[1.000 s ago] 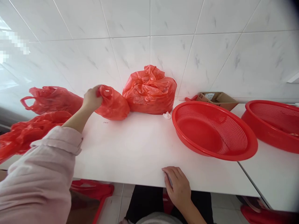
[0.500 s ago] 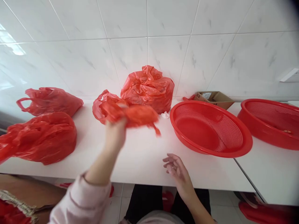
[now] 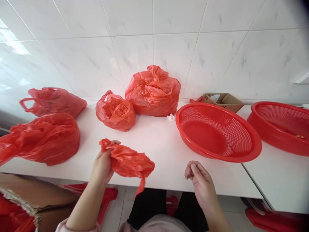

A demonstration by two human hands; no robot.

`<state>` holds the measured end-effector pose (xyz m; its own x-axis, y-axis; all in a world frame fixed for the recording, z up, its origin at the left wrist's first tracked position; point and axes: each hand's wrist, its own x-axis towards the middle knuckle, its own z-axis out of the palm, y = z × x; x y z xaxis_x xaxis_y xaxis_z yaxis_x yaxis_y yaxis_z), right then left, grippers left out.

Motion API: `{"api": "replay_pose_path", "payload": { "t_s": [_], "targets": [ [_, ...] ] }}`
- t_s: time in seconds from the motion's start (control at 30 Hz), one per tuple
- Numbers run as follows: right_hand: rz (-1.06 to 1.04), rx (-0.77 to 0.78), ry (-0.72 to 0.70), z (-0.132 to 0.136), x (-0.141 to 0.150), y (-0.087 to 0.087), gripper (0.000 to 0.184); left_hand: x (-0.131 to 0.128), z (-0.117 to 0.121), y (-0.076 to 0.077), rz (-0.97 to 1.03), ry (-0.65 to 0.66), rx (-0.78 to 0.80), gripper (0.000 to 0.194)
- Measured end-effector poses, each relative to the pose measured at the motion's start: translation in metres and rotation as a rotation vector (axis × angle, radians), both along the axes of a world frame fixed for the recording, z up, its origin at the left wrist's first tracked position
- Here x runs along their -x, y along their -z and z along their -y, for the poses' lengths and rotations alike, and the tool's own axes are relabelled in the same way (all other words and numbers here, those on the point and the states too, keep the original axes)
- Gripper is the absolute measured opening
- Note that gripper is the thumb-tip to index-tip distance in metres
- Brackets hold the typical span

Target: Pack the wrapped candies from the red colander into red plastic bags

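My left hand (image 3: 102, 165) grips a small crumpled red plastic bag (image 3: 130, 161) above the near edge of the white table (image 3: 156, 151). My right hand (image 3: 200, 178) hovers over the table's edge to the right of it, fingers loosely curled, holding nothing. Behind them stand a small open red bag (image 3: 116, 111) and a large tied red bag (image 3: 154, 91) against the tiled wall. A red perforated basin (image 3: 217, 132) sits to the right, nothing in it.
Two more filled red bags (image 3: 51, 101) (image 3: 43, 138) lie at the left. A second red basin (image 3: 282, 124) and a cardboard box (image 3: 223, 100) stand at the right. A small white scrap (image 3: 171, 117) lies by the large bag. A carton (image 3: 26, 199) sits below left.
My left hand reached to the small bag at the back, then drew a crumpled red bag out and down to the table's near edge. My right hand lifted off the edge.
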<state>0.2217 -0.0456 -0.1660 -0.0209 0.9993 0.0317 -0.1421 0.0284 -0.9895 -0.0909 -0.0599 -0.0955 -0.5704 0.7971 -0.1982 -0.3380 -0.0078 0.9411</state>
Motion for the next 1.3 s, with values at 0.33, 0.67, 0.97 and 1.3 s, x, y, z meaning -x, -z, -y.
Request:
{"api": "replay_pose_path", "payload": {
  "t_s": [0.33,0.67,0.97,1.3],
  "targets": [
    [0.157,0.029,-0.524,0.031,0.062,-0.013,0.026,-0.082,0.01,0.012,-0.038,0.44,0.069,0.034],
    [0.121,0.007,-0.035,0.008,0.002,-0.012,0.035,-0.043,0.004,0.008,-0.152,0.215,0.07,0.041],
    [0.184,-0.102,-0.408,0.032,0.08,-0.017,0.034,-0.072,0.012,0.014,-0.248,0.641,-0.085,0.062],
    [-0.373,0.155,0.199,0.011,0.005,-0.013,0.023,-0.024,-0.002,0.032,-0.299,0.385,-0.061,0.046]
  ]
}}
